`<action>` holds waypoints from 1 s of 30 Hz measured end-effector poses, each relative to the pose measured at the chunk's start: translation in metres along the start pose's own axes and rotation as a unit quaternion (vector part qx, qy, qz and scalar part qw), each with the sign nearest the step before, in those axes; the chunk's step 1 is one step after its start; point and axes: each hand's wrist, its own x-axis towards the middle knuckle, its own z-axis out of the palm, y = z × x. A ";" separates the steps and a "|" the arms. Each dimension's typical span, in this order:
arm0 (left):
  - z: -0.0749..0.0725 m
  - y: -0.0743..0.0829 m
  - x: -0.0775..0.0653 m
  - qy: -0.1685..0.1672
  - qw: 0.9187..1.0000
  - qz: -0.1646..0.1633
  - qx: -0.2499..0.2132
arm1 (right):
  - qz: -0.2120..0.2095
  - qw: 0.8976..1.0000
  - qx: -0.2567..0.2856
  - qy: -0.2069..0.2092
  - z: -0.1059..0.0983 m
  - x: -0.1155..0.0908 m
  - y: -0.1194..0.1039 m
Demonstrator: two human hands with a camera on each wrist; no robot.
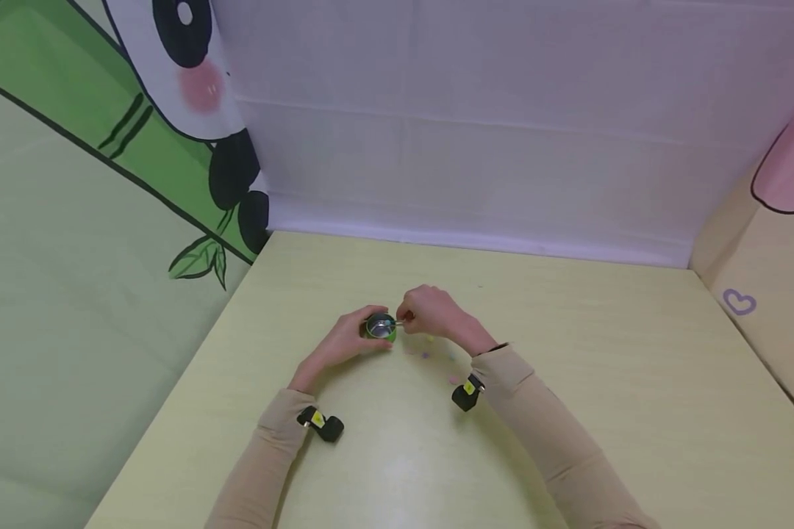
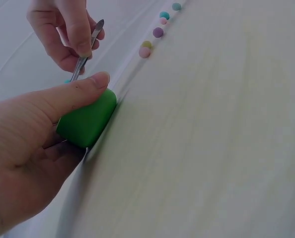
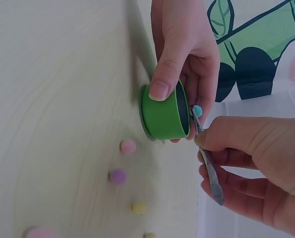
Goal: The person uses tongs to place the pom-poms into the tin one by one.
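Observation:
My left hand (image 1: 345, 342) grips a small round green cup (image 3: 162, 119) on the table, thumb on one side and fingers round the other. In the head view the cup's dark, shiny inside faces up. My right hand (image 1: 430, 308) pinches a pair of metal tweezers (image 3: 213, 176) between thumb and fingers, just right of the cup. At the tips of the tweezers is a small teal pom-pom (image 3: 197, 110), right at the cup's open mouth. The left wrist view shows the green outer wall; the left thumb hides most of the teal pom-pom there.
On the light wooden table (image 1: 397, 455), several small pom-poms lie near the cup, among them a pink one (image 3: 128, 146), a purple one (image 3: 117, 176) and a yellow one (image 3: 139, 207). A white cloth backdrop (image 1: 476, 176) rises behind the table, with printed panels at both sides.

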 end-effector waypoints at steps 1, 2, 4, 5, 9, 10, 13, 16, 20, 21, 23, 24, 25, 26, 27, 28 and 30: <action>0.001 0.000 0.000 0.000 1.000 0.002 0.000 | 0.001 1.000 -0.001 0.000 0.000 -0.001 -0.001; 0.001 0.001 0.000 -0.001 1.000 0.003 0.002 | 0.003 1.000 0.000 0.000 0.000 -0.001 -0.001; 0.003 0.002 0.000 -0.001 1.000 0.005 0.006 | 0.006 1.000 -0.003 0.000 0.000 -0.002 -0.002; 0.003 0.002 0.000 -0.001 1.000 0.007 0.009 | 0.007 1.000 -0.005 0.001 -0.001 -0.003 -0.003; 0.004 0.003 0.001 -0.003 1.000 0.006 0.013 | 0.012 1.000 -0.007 0.000 -0.002 -0.006 -0.004; 0.004 0.003 0.001 -0.004 1.000 0.006 0.013 | 0.014 1.000 -0.006 -0.001 -0.002 -0.006 -0.004; 0.005 0.002 0.001 -0.007 1.000 0.007 0.015 | 0.021 1.000 -0.002 -0.005 -0.002 -0.008 -0.003; 0.006 0.003 0.001 -0.008 1.000 0.006 0.016 | 0.031 0.999 -0.001 -0.010 -0.002 -0.010 -0.001; 0.005 0.004 0.000 -0.005 1.000 0.008 0.021 | 0.044 0.999 -0.008 -0.012 -0.005 -0.013 0.002; 0.005 0.004 0.000 -0.006 1.000 0.008 0.021 | 0.046 0.999 -0.010 -0.012 -0.005 -0.014 0.003; 0.005 0.003 0.000 -0.006 1.000 0.008 0.021 | 0.050 0.999 -0.013 -0.012 -0.007 -0.017 0.005; 0.005 0.003 0.001 -0.007 1.000 0.008 0.022 | 0.051 0.998 -0.016 -0.012 -0.008 -0.019 0.006; 0.004 0.003 0.001 -0.007 1.000 0.005 0.022 | 0.052 0.998 -0.017 -0.012 -0.009 -0.020 0.007; 0.004 0.002 0.000 -0.008 1.000 0.003 0.022 | 0.053 0.998 -0.017 -0.011 -0.010 -0.022 0.008; 0.003 0.002 0.000 -0.007 1.000 0.001 0.022 | 0.054 0.998 -0.018 -0.010 -0.011 -0.023 0.008; 0.003 0.001 0.000 -0.006 1.000 -0.001 0.023 | 0.055 0.998 -0.020 -0.009 -0.011 -0.024 0.009; 0.001 0.001 -0.001 -0.003 1.000 -0.004 0.025 | 0.059 0.998 -0.022 -0.007 -0.013 -0.027 0.011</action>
